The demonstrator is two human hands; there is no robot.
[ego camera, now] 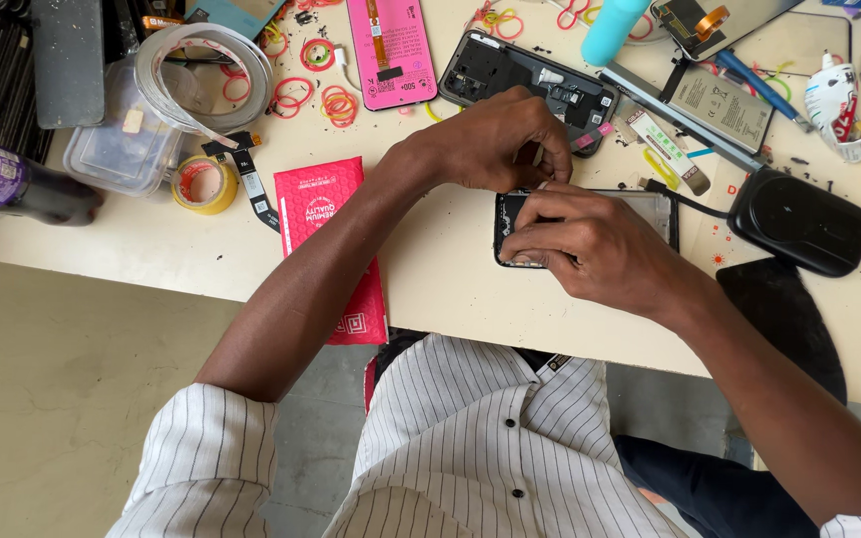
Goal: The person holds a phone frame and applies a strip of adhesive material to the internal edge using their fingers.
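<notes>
Far left on table (450, 289): tape roll (203, 184), red packet (331, 239) beside it. Centre: my left hand (500, 139) pinching at top edge of opened phone (650, 209); my right hand (590, 244) pressing down on it. Right: black pouch (799, 219).

Prob. phone repair bench: opened phones (530, 75), battery (721, 105), tape rolls (201, 184).

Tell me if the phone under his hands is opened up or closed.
Opened up: the phone lies flat with its inner frame bared, both hands on it.
</notes>
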